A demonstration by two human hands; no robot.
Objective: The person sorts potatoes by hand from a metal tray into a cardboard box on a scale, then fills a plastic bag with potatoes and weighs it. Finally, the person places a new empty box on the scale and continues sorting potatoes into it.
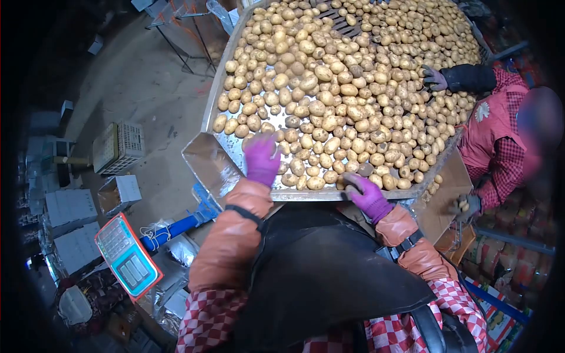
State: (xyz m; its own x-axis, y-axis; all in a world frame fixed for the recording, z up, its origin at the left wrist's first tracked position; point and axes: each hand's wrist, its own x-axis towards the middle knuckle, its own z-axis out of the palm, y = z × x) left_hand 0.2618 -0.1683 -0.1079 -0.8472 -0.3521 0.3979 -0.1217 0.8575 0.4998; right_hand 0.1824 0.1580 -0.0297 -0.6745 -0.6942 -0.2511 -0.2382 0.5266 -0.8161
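Observation:
Many potatoes point(353, 112) cover a metal sorting table point(229, 147) in front of me. My left hand point(262, 157), in a purple glove, is over the table's near left part, its fingertips by the potatoes at the edge of the pile; its fingers are smeared, and what they hold, if anything, cannot be made out. At the near edge, right of the middle, my right hand point(368, 195), also in a purple glove, rests by the potatoes with its fingers apart and nothing visible between them.
A co-worker point(494, 129) stands at the right, one gloved hand on the potatoes, the other lower down. An open cardboard box point(212, 165) adjoins the table's left corner. Farther left are a scale display point(129, 257), a blue post point(176, 228) and a white crate point(126, 146).

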